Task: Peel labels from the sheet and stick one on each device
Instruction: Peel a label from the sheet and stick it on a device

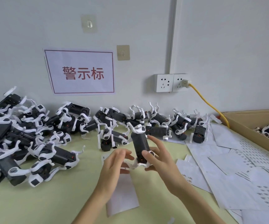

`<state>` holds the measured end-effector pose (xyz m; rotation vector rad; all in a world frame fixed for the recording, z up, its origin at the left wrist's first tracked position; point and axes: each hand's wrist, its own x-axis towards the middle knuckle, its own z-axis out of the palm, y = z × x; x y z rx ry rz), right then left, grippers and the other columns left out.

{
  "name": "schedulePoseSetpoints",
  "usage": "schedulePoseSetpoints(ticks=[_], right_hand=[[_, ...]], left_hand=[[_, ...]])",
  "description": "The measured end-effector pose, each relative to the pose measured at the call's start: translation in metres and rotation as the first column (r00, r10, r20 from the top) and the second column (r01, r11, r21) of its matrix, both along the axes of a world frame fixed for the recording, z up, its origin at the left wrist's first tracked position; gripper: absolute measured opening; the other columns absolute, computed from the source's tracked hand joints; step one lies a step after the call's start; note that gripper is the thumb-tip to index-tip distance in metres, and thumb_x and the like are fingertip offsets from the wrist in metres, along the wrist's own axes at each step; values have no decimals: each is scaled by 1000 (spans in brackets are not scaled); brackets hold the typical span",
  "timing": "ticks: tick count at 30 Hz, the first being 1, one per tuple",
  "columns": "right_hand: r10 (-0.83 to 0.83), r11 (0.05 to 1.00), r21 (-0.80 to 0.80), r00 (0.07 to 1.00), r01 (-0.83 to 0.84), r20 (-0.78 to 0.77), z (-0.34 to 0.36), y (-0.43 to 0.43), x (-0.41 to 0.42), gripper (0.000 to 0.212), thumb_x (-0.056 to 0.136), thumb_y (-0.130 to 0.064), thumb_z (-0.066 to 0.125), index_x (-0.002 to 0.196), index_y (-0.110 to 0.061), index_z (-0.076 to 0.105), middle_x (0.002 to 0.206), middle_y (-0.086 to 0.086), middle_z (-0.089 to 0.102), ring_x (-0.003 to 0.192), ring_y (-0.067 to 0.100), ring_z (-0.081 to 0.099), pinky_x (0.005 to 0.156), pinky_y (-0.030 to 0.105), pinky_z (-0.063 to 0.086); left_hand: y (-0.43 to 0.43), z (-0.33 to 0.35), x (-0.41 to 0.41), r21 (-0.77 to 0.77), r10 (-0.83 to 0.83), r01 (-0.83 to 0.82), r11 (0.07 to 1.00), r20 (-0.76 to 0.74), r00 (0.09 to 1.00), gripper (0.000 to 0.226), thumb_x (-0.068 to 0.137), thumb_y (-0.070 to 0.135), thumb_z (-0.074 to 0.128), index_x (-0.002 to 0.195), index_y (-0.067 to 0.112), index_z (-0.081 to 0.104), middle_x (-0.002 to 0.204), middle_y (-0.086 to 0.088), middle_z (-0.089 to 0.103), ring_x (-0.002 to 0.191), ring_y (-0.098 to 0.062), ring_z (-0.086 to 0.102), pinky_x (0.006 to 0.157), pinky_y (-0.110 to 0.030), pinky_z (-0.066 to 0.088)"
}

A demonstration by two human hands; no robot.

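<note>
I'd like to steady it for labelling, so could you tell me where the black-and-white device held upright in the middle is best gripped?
Grip the smooth black body of the upright black-and-white device across its narrow sides, coming from the right as the right hand does. The thin white curved legs at both ends look flimsy, and this probably leaves the front face free.

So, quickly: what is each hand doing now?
Left hand: holding the device's white legs.
Right hand: holding the device body.

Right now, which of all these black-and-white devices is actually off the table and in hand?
The device in hand, held upright at centre between the left hand and right hand. All the others lie on the table or in the cardboard box.
</note>
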<state>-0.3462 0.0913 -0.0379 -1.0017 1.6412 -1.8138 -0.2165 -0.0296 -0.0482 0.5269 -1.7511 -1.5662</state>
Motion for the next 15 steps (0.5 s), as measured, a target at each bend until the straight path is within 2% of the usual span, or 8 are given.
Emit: schedulePoseSetpoints(ticks=[2, 4, 7, 9, 11, 15], right_hand=[[-21, 1000, 12, 996, 22, -82, 0, -1, 3, 60, 79, -45, 73, 136, -42, 53, 116, -4, 68, 100, 17, 71, 78, 31, 58], [-16, 999, 35, 980, 24, -197, 1, 0, 4, 49, 78, -42, 77, 126, -42, 63, 114, -10, 70, 102, 13, 68, 84, 32, 57], [36, 996, 85, 943, -9, -331, 1, 1, 8, 46, 80, -29, 85, 122, -41, 68, 116, -14, 63, 102, 8, 62, 80, 24, 53], [80, 994, 97, 930, -48, -359, -1, 0, 12, 53, 79, -27, 85, 127, -37, 66, 119, -11, 58, 102, 8, 60, 77, 21, 50], [120, 990, 110, 917, -84, -380, -1, -1, 16, 57, 78, -33, 82, 132, -37, 64, 122, -11, 54, 103, 7, 58, 77, 21, 47], [144, 987, 122, 890, -101, -433, 2, 1, 18, 54, 84, -41, 72, 136, -42, 60, 128, -22, 52, 117, 5, 54, 86, 19, 44]], left_hand=[[1, 0, 0, 80, -73, 71, 994, 34, 997, 28, 100, 38, 55, 108, 17, 73, 101, -8, 77, 84, -25, 74, 72, -30, 59], [2, 2, 0, 122, -138, 129, 984, 66, 988, 21, 99, 39, 64, 112, 27, 75, 108, -7, 77, 92, -22, 75, 80, -34, 57], [5, 6, 1, 197, -205, 194, 961, 37, 978, 38, 91, 54, 60, 117, 31, 76, 117, -6, 76, 111, -21, 72, 91, -37, 54], [6, 10, 2, 303, -194, 188, 934, -9, 981, 45, 94, 61, 60, 116, 26, 76, 119, -10, 76, 111, -27, 72, 86, -37, 59], [7, 13, 2, 387, -135, 131, 913, -17, 991, 55, 91, 63, 54, 117, 20, 76, 115, -14, 76, 106, -31, 74, 74, -34, 62], [9, 9, 0, 430, -125, 118, 895, -12, 992, 66, 84, 69, 45, 112, 19, 77, 109, -14, 78, 96, -27, 76, 61, -24, 54]])
